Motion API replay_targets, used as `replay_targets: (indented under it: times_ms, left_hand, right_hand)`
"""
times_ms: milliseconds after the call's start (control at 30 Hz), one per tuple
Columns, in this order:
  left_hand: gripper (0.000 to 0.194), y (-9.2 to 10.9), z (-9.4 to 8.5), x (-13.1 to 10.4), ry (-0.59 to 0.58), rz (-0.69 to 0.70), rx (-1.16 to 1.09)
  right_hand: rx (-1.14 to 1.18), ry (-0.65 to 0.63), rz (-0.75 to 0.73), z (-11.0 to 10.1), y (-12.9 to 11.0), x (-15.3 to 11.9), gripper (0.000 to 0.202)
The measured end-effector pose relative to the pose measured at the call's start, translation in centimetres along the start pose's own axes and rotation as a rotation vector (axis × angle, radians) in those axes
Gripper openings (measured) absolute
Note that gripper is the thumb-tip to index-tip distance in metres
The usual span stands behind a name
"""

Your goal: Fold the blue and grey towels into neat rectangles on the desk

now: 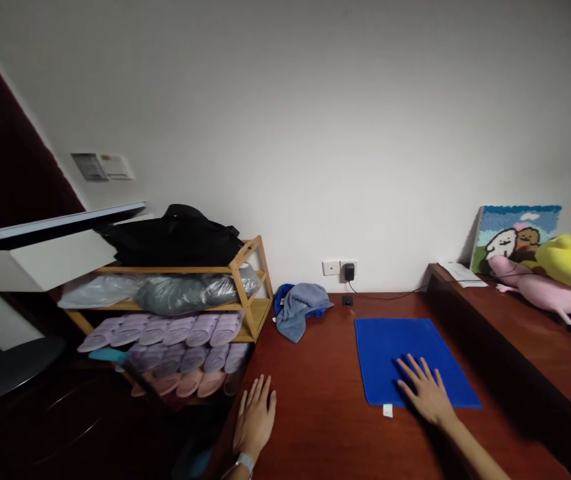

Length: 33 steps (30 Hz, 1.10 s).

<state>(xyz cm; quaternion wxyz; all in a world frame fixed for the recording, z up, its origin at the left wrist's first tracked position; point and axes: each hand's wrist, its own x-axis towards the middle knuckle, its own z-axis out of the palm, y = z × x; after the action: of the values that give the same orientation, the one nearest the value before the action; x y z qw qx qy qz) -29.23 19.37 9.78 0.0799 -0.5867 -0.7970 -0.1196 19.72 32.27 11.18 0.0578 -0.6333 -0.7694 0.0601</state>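
Note:
A blue cloth (395, 353) is spread flat on the reddish-brown table (315, 400), a small white tag showing at its near edge. My right hand (426, 392) rests on the cloth's lower right part, fingers spread, holding nothing. At the table's left edge my left hand (255, 413) lies flat with its fingers stretched out and nothing in it; a watch or band circles that wrist. Near the wall, a crumpled grey-blue cloth (299, 308) lies bunched over another blue one, beyond my left hand.
Left of the table stands a wooden rack (248, 293) with slippers and a black bag (175, 237). A plug (349, 271) with a cord sits in the wall socket. On the raised right surface are plush toys (540, 290) and a picture (515, 233).

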Motion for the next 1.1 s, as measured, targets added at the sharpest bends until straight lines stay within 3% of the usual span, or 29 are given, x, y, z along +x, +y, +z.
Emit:
replay_targets:
  times_ms: [100, 200, 533, 867, 967, 1033, 1100]
  left_hand:
    - [0.057, -0.1, 0.0, 0.0, 0.004, 0.003, 0.002]
    - [0.057, -0.3, 0.3, 0.0, 0.005, 0.002, 0.006]
    - [0.059, -1.4, 2.1, 0.1, 0.027, 0.011, 0.000]
    - [0.056, -0.6, 0.6, -0.5, -0.017, -0.011, -0.045]
    - [0.057, -0.6, 0.6, -0.7, -0.022, -0.019, -0.053]
    - [0.057, -0.6, 0.6, -0.9, -0.026, -0.021, -0.057]
    - [0.057, -0.5, 0.6, -1.0, -0.030, -0.023, -0.061]
  right_hand:
    - [0.022, 0.003, -0.019, 1.4, -2.8, -0.6, 0.067]
    - [0.003, 0.010, 0.004, 2.1, -3.4, 0.7, 0.067]
    - [-0.001, -0.082, 0.027, 0.6, 1.4, 11.3, 0.066]
    - [0.045, -0.135, 0.015, -0.9, 3.5, 15.6, 0.067]
    - [0.036, -0.075, 0.030, -2.0, 0.7, 16.7, 0.065]
    - [0.058, 0.017, -0.073, -2.7, -3.8, 16.8, 0.061]
    - [0.126, 0.058, -0.286, -2.9, -10.3, 16.2, 0.055]
